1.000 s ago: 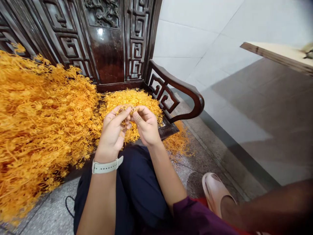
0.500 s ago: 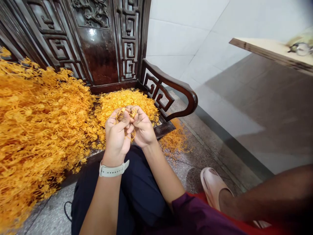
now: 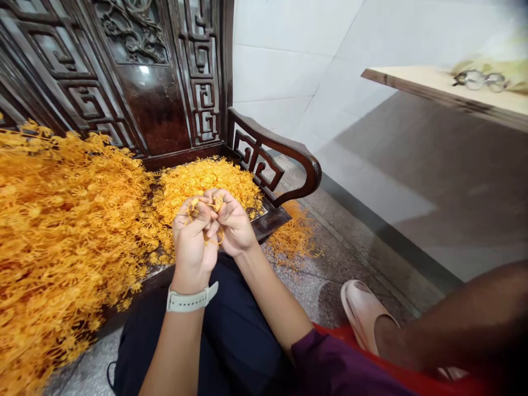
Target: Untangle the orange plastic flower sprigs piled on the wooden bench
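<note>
My left hand (image 3: 193,242), with a pale watch strap at the wrist, is pinched closed on a thin orange plastic flower piece (image 3: 217,203). Fingertip to fingertip with it, my right hand (image 3: 236,228) is closed on the same piece. Curled orange strands poke out above the thumbs and below the fingers; the fingers hide the rest. Just behind both hands lies a low heap of small orange plastic flower pieces (image 3: 210,175) on the dark wooden bench (image 3: 268,224). A far bigger pile of orange stemmed plastic flowers (image 3: 61,236) fills the left side.
The bench's curved armrest (image 3: 299,157) stands right of the heap. Loose orange strands (image 3: 292,231) lie on the floor below it. At upper right, a board (image 3: 416,82) carries eyeglasses (image 3: 474,80). Another person's leg and pink slipper (image 3: 363,308) are at lower right.
The camera view has shifted slightly, bringing more of the board and eyeglasses into sight. Both hands stay together on the orange piece, with small finger movements.
</note>
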Tool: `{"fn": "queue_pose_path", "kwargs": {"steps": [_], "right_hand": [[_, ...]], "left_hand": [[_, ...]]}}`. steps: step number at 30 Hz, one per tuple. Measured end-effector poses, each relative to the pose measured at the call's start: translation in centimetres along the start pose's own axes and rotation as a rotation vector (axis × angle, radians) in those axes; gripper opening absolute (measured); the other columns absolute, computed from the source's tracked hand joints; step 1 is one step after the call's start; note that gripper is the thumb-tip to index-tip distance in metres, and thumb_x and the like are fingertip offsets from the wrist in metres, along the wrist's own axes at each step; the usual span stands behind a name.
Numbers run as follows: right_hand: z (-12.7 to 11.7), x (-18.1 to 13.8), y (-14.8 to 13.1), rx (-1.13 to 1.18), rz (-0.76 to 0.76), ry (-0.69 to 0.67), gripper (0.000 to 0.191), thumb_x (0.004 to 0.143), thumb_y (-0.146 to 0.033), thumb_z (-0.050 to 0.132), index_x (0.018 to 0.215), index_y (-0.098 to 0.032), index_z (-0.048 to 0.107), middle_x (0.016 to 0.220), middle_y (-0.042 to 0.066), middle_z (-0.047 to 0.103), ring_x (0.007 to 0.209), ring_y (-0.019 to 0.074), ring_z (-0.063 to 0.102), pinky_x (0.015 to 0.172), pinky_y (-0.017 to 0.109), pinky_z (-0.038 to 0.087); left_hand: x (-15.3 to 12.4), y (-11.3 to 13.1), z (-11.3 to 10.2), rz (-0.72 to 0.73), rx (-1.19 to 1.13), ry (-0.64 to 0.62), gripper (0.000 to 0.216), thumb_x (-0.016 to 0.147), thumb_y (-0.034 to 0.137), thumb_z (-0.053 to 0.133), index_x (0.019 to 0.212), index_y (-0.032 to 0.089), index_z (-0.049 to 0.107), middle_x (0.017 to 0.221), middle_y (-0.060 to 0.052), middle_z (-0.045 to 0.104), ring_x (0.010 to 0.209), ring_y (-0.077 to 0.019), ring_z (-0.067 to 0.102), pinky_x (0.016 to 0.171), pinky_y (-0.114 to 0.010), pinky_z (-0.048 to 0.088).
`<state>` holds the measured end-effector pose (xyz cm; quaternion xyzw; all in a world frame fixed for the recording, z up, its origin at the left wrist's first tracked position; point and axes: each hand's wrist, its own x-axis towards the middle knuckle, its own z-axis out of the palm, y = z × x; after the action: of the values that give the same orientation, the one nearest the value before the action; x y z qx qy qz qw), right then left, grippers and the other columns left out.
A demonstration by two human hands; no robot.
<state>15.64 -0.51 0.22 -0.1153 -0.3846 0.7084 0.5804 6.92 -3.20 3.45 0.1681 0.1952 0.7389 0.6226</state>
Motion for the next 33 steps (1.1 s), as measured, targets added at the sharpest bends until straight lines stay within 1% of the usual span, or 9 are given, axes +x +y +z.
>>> {"fn": "queue_pose_path", "kwargs": {"steps": [4,8,14,18,20,23,28,31,33], "right_hand": [[0.4,-1.1,-1.0,0.066,-0.070,0.093,0.062,0.073,-0.059,0.088,0.080,-0.025,0.037,0.092,0.002,0.043,0.080,0.0173,0.045,0.068,0.031,0.048],[-0.3,-1.2,-2.6,-0.010,-0.078,0.169,0.054,0.076,-0.058,0.086,0.089,-0.027,0.044,0.095,0.001,0.050,0.077,0.0154,0.044,0.068,0.030,0.045],[-4.7,-0.4,-1.0,-0.521,-0.091,0.420,0.046,0.076,-0.045,0.087,0.104,-0.025,0.058,0.101,0.003,0.064,0.087,0.0161,0.058,0.082,0.032,0.050],[-6.8,-0.6,1.2,-0.853,-0.074,0.499,0.034,0.080,-0.041,0.079,0.103,-0.020,0.066,0.118,0.009,0.068,0.109,0.0215,0.062,0.091,0.035,0.051],[-6.6,-0.7,1.4,-0.851,-0.065,0.470,0.029,0.086,-0.043,0.074,0.101,-0.019,0.068,0.113,0.008,0.070,0.106,0.0209,0.063,0.089,0.034,0.051],[-4.7,-1.1,1.1,-0.659,0.003,0.291,0.035,0.094,-0.053,0.067,0.104,-0.020,0.068,0.110,0.008,0.073,0.103,0.0198,0.067,0.087,0.033,0.053],[-2.0,-1.6,1.4,-0.788,0.026,0.017,0.051,0.086,-0.048,0.083,0.129,-0.024,0.068,0.143,0.009,0.068,0.131,0.0232,0.063,0.104,0.038,0.052],[-2.2,-1.5,2.0,-0.812,-0.011,0.014,0.034,0.092,-0.047,0.077,0.115,-0.022,0.075,0.124,0.007,0.077,0.118,0.0216,0.070,0.100,0.037,0.054],[-2.7,-1.3,2.0,-0.739,-0.038,0.131,0.029,0.093,-0.049,0.075,0.103,-0.022,0.075,0.104,0.005,0.078,0.100,0.0193,0.073,0.090,0.034,0.056]], "left_hand": [[0.9,3.8,-0.8,0.109,-0.181,-0.050,0.032,0.072,-0.001,0.092,0.078,0.021,0.070,0.066,0.005,0.059,0.054,-0.0011,0.048,0.047,-0.003,0.039],[0.9,6.0,-1.3,0.139,-0.083,-0.060,0.020,0.084,0.026,0.093,0.087,0.026,0.073,0.070,0.005,0.060,0.058,-0.0042,0.047,0.052,-0.007,0.043],[0.9,5.6,-1.9,0.186,-0.012,-0.056,0.028,0.087,0.045,0.089,0.091,0.024,0.071,0.070,0.003,0.053,0.064,-0.0080,0.047,0.067,-0.013,0.048],[0.8,6.1,-2.3,0.234,-0.006,-0.058,0.025,0.092,0.043,0.084,0.095,0.023,0.069,0.069,0.004,0.049,0.059,-0.0085,0.043,0.059,-0.013,0.045],[0.7,6.4,-2.6,0.248,-0.005,-0.064,0.023,0.094,0.040,0.083,0.099,0.023,0.069,0.067,0.004,0.047,0.056,-0.0085,0.039,0.052,-0.013,0.040],[0.6,6.6,-3.0,0.250,-0.014,-0.061,0.022,0.093,0.034,0.084,0.104,0.023,0.069,0.067,0.006,0.046,0.053,-0.0073,0.035,0.045,-0.011,0.034],[0.5,6.7,-3.1,0.248,-0.027,-0.080,0.023,0.091,0.031,0.086,0.105,0.023,0.070,0.064,0.007,0.045,0.049,-0.0056,0.031,0.040,-0.013,0.028],[0.2,7.1,-2.4,0.170,-0.036,-0.102,0.021,0.097,0.041,0.079,0.104,0.023,0.072,0.065,0.005,0.048,0.049,-0.0045,0.032,0.041,-0.015,0.028],[0.0,7.6,-1.9,0.128,0.053,-0.115,0.025,0.095,0.046,0.080,0.100,0.023,0.074,0.068,0.003,0.051,0.050,-0.0050,0.031,0.042,-0.018,0.028]]}}
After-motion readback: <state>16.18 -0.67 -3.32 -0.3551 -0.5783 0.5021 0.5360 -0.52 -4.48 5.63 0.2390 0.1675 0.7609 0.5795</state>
